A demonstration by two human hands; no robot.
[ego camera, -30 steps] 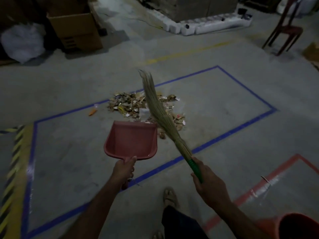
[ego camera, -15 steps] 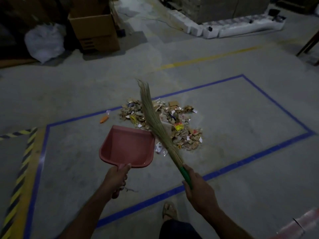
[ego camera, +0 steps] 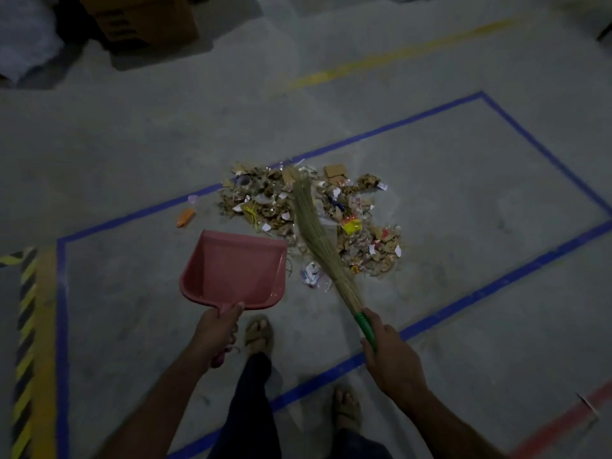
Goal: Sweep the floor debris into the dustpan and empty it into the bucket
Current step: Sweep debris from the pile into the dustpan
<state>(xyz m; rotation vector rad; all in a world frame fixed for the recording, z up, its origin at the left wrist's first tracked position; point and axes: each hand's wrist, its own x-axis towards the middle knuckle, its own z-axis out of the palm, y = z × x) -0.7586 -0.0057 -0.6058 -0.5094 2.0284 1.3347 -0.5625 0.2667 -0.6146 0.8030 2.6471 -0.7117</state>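
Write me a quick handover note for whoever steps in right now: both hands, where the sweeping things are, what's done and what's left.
Left hand: grips the handle of the pink dustpan, whose pan shows nothing in it.
Right hand: grips the green handle of the grass broom, bristles pointing away over the pile.
Debris pile: on the concrete inside the blue tape rectangle, just beyond and right of the dustpan. A small orange scrap lies apart, left of the pile.
Done: tools in hand at the pile.
Left: sweep it all in, scrap included, then empty into the bucket, which is out of view.
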